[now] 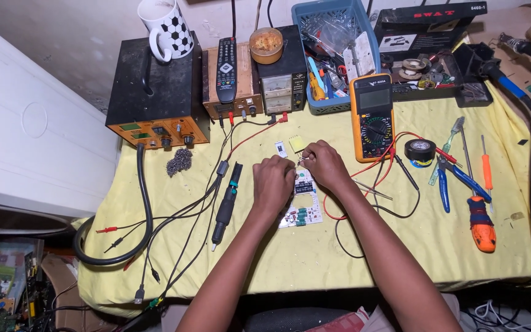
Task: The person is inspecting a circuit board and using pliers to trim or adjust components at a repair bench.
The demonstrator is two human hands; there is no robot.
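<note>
At the middle of the yellow cloth (314, 246), both bare hands meet over a small white circuit board (302, 206) that lies flat on the cloth. At nine o'clock of the board, the left hand (273, 182) rests with its fingers curled together against the board's upper left edge. At one o'clock of the board, the right hand (324, 165) has its fingertips pinched on something tiny just above the board's top; what it is cannot be told. Left of the hands, at nine o'clock, a black soldering handpiece (227, 203) lies along the cloth among thin leads. At three o'clock, well apart, sit blue-handled pliers (453, 178), an orange screwdriver (480, 221) and a roll of black tape (420, 150). Just beyond the right hand, at one o'clock, an orange multimeter (372, 117) lies face up. Farther off at eleven o'clock stand a black power unit (155, 98) with a football-patterned mug (167, 27) on top, and at twelve o'clock a blue basket (334, 52) of tools.
</note>
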